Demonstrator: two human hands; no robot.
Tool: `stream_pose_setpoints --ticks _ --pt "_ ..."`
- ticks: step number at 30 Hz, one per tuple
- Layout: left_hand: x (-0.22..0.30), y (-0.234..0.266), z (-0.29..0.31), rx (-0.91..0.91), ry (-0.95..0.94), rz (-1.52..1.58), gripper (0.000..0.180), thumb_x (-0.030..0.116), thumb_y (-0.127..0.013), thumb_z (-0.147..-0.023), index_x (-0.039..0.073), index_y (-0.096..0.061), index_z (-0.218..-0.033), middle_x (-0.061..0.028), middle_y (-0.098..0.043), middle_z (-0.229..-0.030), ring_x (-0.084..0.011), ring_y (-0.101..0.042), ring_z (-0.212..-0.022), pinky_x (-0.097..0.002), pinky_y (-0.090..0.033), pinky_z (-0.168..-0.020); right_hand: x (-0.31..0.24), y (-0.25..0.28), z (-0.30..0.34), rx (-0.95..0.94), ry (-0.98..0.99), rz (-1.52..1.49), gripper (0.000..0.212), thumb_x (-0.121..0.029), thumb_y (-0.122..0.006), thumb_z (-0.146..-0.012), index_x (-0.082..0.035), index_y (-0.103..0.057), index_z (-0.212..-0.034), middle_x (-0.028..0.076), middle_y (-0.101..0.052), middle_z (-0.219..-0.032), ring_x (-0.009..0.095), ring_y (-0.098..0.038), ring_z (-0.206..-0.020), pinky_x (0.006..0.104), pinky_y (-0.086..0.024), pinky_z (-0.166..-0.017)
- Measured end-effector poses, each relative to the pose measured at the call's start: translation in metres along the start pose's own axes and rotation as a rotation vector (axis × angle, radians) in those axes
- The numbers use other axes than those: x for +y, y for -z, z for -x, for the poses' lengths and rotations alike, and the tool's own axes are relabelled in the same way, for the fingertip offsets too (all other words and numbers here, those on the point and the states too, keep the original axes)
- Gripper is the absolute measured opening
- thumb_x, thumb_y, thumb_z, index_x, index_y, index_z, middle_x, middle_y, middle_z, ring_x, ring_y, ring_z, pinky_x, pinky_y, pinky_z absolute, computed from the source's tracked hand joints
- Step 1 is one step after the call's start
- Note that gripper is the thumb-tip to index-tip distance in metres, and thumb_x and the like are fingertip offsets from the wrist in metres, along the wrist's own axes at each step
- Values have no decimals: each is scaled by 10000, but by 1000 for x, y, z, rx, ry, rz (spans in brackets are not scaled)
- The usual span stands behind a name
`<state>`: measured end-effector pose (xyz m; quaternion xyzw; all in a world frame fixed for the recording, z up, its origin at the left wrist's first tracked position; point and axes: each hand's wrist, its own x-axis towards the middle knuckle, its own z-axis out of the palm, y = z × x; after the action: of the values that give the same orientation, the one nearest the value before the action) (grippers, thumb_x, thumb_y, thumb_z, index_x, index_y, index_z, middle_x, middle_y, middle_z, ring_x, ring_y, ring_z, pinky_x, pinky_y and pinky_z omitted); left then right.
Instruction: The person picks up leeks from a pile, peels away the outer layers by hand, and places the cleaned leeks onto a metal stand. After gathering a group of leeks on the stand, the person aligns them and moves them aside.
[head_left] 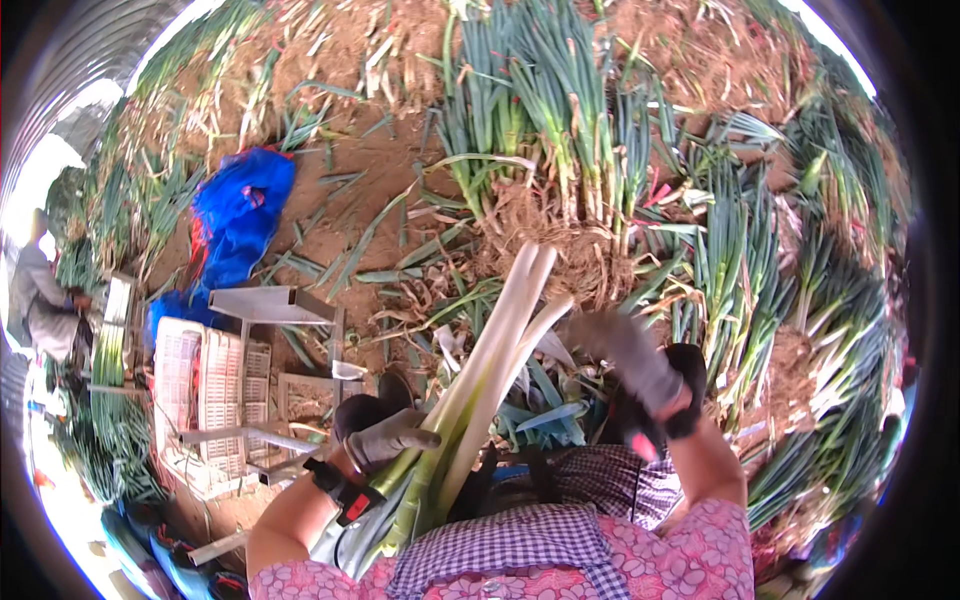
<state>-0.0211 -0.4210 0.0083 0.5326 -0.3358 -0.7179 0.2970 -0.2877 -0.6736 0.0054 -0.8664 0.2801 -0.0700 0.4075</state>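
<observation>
Left arm: bent in from the lower left, glove strap at the wrist.
Left hand (385, 435): gloved, fingers curled round the lower stalks of the leek bundle (487, 360), holding it.
Leek bundle: long white stalks slanting up and to the right from the lap, green leaves down by the checked apron (510, 545).
Right arm: raised at the right, elbow low.
Right hand (640, 365): gloved, blurred, just beside the white leek tips; how far open, I cannot tell.
Around: white crate (205, 400) to the left, blue cloth (240, 215) on the soil, more leeks (560, 110) lying ahead.
</observation>
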Motion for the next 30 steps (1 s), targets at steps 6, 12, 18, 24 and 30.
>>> stream_pose_setpoints --ticks 6,12,18,24,30 --pt "1 -1 -7 57 -67 -333 614 468 -693 -757 -65 -627 -1054 -91 -657 -881 -167 -585 -778 -308 -461 -709 -92 -118 34 -324 -217 -1009 403 -177 -597 -879 21 -517 -1220 92 -596 -1112 168 -575 -1058 304 -493 -874" --pt "57 -7 97 455 -207 -406 461 353 -768 -724 -38 -654 -939 -44 -623 -725 -124 -554 -699 -316 -464 -647 -191 -109 -6 -455 -117 -1057 361 -138 -564 -859 1 -523 -1190 71 -608 -1067 164 -637 -867 266 -554 -594" --pt "151 -30 235 827 -446 -600 349 236 -723 -702 -37 -673 -914 -87 -668 -774 -131 -604 -675 -265 -498 -632 -306 -108 -60 -397 904 -701 268 -23 -410 -885 -36 -582 -1090 37 -609 -988 111 -623 -816 236 -531 -557" --pt "196 -48 347 1054 237 -1020 356 313 -738 -691 -32 -673 -756 -7 -547 -528 -92 -501 -473 -262 -400 -433 -414 -173 -65 -773 776 -1421 284 -197 -470 -972 -54 -518 -1212 46 -571 -1160 130 -585 -1022 282 -551 -798" --pt "152 25 379 1029 289 -1044 365 328 -742 -692 -24 -676 -763 -40 -587 -558 -123 -537 -494 -274 -432 -460 -448 -247 -98 -941 541 -1550 334 -198 -574 -915 -60 -489 -1207 44 -578 -1110 149 -613 -947 283 -571 -748"
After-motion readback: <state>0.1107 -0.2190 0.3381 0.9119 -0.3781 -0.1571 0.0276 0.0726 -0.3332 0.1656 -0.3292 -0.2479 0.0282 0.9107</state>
